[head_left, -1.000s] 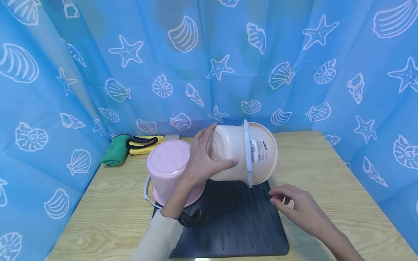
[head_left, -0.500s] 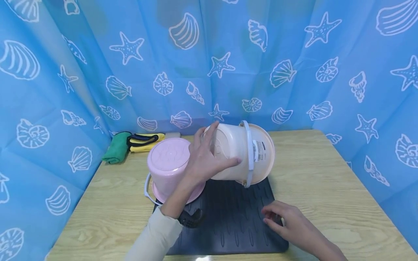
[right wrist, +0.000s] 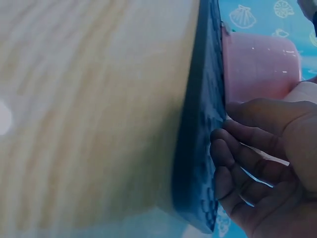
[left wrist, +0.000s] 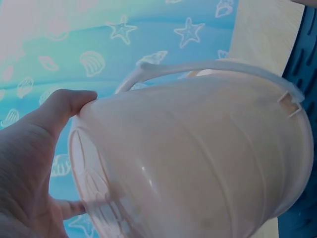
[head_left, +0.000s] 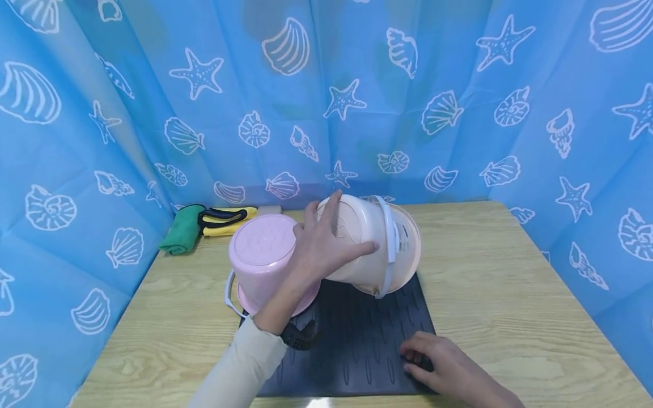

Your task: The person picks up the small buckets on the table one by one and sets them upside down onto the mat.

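My left hand grips a cream bucket round its base end, thumb on the side and fingers over the bottom. The bucket is tilted on its side above the dark mat, mouth toward the right and down, its pale handle across the wall near the rim. In the left wrist view the bucket fills most of the picture. A pink bucket stands upside down on the mat's left part, partly behind my left forearm. Near the mat's right front corner, my right hand hangs with loosely curled fingers, holding nothing.
The black ribbed mat lies on a wooden table. At the back left are a rolled green cloth and a yellow item with a black strap. A blue shell-print curtain encloses the table's back and sides.
The cream bucket has turned in my left hand's grip, its mouth swinging slightly left and downward. My right hand has moved down and left toward the mat's front corner.
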The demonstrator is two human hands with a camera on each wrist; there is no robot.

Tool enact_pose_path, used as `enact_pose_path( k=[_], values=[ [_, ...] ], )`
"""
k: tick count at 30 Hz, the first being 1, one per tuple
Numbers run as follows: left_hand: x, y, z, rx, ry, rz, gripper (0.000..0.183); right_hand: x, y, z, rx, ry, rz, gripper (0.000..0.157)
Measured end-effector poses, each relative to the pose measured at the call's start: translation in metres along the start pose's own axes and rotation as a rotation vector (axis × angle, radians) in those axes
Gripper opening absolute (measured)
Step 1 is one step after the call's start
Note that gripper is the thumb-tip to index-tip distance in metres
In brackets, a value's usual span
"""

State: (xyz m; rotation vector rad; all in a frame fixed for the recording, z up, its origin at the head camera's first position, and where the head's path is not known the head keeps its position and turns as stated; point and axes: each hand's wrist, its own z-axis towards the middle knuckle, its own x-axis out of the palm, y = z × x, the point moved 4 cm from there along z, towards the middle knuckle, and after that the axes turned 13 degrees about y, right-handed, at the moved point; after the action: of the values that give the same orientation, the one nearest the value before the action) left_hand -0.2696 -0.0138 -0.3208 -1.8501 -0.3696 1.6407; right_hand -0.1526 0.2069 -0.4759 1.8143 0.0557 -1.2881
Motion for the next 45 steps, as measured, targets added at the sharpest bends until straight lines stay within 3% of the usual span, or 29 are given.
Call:
enact_pose_path(
  k=[12, 20, 28, 37, 45],
  values=[
    [0.006, -0.006, 0.01, -0.036, 0.095, 0.094, 0.114, 0.011, -0.006, -0.002, 0.087, 0.043, 0.006, 0.017],
    [0.011, -0.007, 0.022, -0.087, 0.163, 0.129, 0.114, 0.008, -0.007, -0.002, 0.076, 0.046, 0.004, 0.018],
    [0.017, -0.011, 0.031, -0.153, 0.206, 0.281, 0.115, 0.01, -0.008, -0.001, 0.108, 0.079, 0.027, 0.019],
    [0.025, -0.02, 0.04, -0.133, 0.198, 0.402, 0.114, 0.011, -0.009, -0.001, 0.09, 0.054, 0.025, 0.019],
    [0.024, -0.03, 0.044, -0.139, 0.24, 0.51, 0.116, 0.013, -0.011, -0.001, 0.047, 0.038, 0.033, 0.018]
  ],
)
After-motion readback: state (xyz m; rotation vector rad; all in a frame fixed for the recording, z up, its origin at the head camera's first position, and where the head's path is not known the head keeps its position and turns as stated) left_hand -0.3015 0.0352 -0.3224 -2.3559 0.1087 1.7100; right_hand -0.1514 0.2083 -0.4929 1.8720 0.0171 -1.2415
